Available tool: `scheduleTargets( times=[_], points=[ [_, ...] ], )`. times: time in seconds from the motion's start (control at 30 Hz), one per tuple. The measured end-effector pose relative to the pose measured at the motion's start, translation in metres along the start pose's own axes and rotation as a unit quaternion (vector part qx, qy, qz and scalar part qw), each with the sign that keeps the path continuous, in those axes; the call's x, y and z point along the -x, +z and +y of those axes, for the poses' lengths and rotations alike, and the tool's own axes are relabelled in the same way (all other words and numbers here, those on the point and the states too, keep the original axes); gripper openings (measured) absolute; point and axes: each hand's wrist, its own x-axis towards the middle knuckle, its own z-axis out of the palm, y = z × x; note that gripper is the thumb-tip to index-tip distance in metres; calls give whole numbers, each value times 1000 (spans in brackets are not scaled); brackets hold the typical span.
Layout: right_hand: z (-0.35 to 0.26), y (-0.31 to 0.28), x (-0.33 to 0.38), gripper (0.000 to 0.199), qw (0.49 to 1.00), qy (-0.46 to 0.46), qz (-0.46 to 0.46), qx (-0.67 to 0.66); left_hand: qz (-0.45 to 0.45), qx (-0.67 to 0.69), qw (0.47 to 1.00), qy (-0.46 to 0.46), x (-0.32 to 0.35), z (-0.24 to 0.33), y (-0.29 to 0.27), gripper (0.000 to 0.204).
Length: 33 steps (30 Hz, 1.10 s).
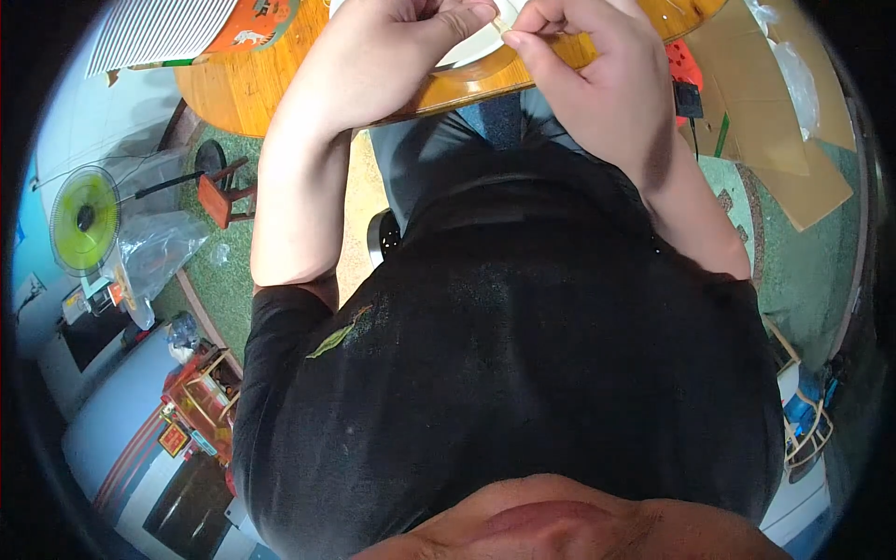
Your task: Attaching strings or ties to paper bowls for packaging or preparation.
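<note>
Closest to the camera, at 6 o'clock, sits the lower edge of the wearer's own face (551,537), and beyond it a black shirt (523,355) fills the middle, with a thin green leaf (334,343) on it toward 8 o'clock. At 12 o'clock is the work itself: a small pale piece (502,21) between the 2 hands, above a white plate (471,51) whose near rim shows on a wooden table (233,89). The right hand (597,56), at 1 o'clock, has its thumb and index finger pinching the piece. The left hand (420,28) brings its thumb to the other side, curled toward a finger; the top edge cuts off enough that I cannot tell how firmly it grips. My reading is that the step in hand is fine fingertip work on this piece, apparently midway, with neither side ready to let go. From here, a move would seem to call for a light, steady pinch on the right and a small shift of the left thumb, with both hands over the plate so that crumbs land there.
</note>
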Motion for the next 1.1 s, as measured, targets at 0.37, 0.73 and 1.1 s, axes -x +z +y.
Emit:
scheduleTargets(
  times=[0.37,0.73,1.1],
  points=[
    [-6,-32,25,5,926,306,-207,71,82,-186,978,55,1,7,12,9],
    [20,-37,39,9,967,188,-134,108,95,-239,965,44,2,13,19,11],
    [89,-6,30,12,930,-356,-22,91,75,-254,963,60,-1,16,19,10]
  ],
)
